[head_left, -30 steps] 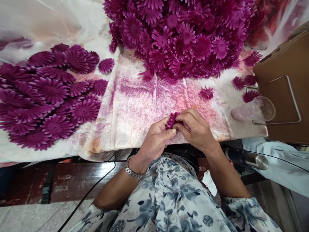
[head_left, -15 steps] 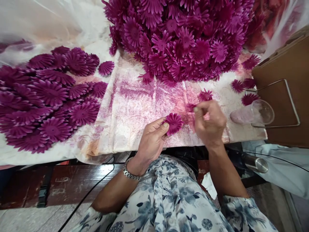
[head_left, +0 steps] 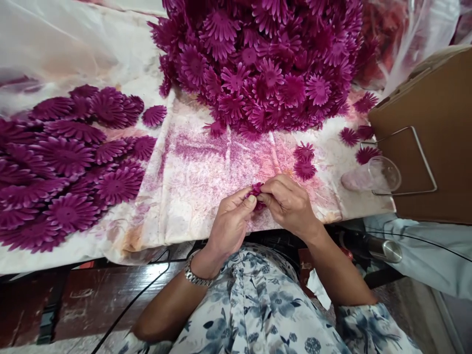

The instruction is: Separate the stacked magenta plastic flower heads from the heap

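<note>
Between my two hands, near the table's front edge, is a magenta artificial flower head [head_left: 257,189], mostly covered by fingers. My left hand [head_left: 232,216] pinches it between thumb and forefinger. From the other side, my right hand [head_left: 289,204] closes its thumb and fingers on the same flower's petals. Just beyond my right hand two small magenta flower pieces [head_left: 304,168] lie together on the stained cloth [head_left: 206,172]. How many petal layers are in my fingers I cannot make out.
A tall heap of magenta flowers [head_left: 258,73] stands at the back. Flat petal layers [head_left: 70,157] are spread at the left. At the right are a clear plastic cup [head_left: 383,176] lying on its side, a wire frame [head_left: 429,162] and a cardboard box [head_left: 424,128].
My right hand has moved left and down to meet my left hand at the flower. A second small flower piece now lies beside the one on the cloth. The view has shifted slightly.
</note>
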A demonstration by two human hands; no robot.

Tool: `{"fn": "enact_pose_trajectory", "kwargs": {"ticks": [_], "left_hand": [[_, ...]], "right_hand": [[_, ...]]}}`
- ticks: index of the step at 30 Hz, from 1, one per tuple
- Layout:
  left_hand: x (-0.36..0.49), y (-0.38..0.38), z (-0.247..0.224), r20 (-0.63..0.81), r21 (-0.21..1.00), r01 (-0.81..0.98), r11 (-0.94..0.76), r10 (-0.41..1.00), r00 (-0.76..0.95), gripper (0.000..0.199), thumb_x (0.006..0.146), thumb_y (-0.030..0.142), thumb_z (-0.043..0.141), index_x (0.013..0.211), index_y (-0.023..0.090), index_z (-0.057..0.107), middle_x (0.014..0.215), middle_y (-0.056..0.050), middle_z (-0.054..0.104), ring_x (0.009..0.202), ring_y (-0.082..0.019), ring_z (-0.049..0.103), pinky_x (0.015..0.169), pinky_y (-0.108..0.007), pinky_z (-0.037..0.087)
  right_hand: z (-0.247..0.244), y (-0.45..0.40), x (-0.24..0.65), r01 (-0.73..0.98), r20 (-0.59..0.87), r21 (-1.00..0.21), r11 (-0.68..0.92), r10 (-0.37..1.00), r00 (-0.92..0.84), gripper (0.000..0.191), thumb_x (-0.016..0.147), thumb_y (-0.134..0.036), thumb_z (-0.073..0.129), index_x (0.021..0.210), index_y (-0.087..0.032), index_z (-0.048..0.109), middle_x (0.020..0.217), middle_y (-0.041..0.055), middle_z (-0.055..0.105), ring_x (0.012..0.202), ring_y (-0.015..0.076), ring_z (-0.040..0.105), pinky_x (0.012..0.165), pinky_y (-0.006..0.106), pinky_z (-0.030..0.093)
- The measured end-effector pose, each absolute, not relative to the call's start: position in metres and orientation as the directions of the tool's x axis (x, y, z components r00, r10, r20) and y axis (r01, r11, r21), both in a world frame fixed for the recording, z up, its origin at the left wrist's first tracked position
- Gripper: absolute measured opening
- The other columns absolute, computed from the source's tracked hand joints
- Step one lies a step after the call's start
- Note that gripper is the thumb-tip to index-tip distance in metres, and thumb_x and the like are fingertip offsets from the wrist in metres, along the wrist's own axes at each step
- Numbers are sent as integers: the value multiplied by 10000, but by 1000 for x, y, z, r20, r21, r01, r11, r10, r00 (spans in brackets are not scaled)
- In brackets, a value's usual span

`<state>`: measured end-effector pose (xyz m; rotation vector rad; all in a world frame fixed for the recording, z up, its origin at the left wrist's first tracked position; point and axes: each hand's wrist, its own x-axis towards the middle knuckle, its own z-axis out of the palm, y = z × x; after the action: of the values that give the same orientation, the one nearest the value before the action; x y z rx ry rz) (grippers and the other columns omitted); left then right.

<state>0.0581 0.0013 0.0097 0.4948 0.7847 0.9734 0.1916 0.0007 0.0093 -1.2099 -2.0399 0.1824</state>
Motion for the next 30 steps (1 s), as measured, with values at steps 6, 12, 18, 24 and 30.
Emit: {"fn": "enact_pose_trajectory", "kwargs": {"ticks": [6,12,18,24,30], "left_hand": [[58,3,11,-339,754,-505,421,907,251,231,649,324,773,754,124,725,646,-18,648,626,-112,568,652,-232,466],[52,8,12,-384,738,-525,424,903,190,279,621,351,785,791,143,712,716,-33,692,716,-161,642,728,-301,526],[59,6,12,-346,737,-518,434,901,262,223,717,300,716,877,145,718,811,-48,709,763,-146,637,743,-264,502],[61,-4,3,-319,770,-456,447,888,332,258,764,304,679,980,170,722,885,-48,714,856,-163,634,825,-271,473],[58,-1,3,-278,795,-482,368,927,251,241,740,323,704,915,160,735,851,-58,725,895,-197,651,853,-310,483]], "right_hand": [[12,4,203,796,619,-386,465,771,-150,113,872,-146,508,793,-193,574,666,17,591,645,131,547,598,255,464],[13,16,247,961,620,-245,126,783,55,156,869,-197,523,970,-198,641,926,79,653,884,204,583,793,379,475],[21,-3,214,757,523,-512,406,846,-100,162,838,-260,601,976,-179,623,852,58,621,805,157,591,683,291,512],[15,-9,191,666,479,-562,491,849,-221,53,864,-171,545,813,-182,555,724,30,598,696,135,551,645,279,476],[11,7,214,801,639,-446,399,769,-27,92,862,-154,540,782,-179,578,654,7,559,618,117,518,578,255,436]]}}
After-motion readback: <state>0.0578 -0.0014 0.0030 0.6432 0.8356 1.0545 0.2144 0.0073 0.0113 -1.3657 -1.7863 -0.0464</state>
